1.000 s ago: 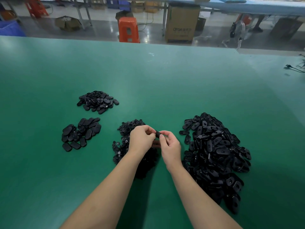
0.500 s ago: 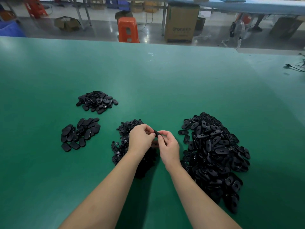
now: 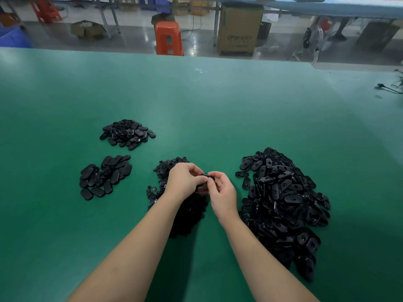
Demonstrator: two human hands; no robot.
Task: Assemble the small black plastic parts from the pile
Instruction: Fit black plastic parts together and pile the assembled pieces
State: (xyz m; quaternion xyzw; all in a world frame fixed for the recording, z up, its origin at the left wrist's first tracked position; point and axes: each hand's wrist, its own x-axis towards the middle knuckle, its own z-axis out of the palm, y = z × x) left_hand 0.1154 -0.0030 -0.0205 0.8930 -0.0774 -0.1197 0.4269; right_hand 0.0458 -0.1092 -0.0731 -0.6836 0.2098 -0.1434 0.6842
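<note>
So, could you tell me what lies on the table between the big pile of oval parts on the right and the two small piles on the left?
In the head view, the pile of small round parts, with both hands above it.

Worktop [image 3: 218,110] plain green, no pattern. Big pile [image 3: 283,205] at right glossy black. Middle pile [image 3: 174,205] black too. Two small piles at left [image 3: 127,134] [image 3: 104,177], same black. Part between fingers [image 3: 207,177] black. Stool [image 3: 169,38] beyond worktop bright orange. Carton [image 3: 239,29] brown with dark lettering. Crate [image 3: 13,38] far left blue. Floor [image 3: 135,25] grey, shiny.
</note>
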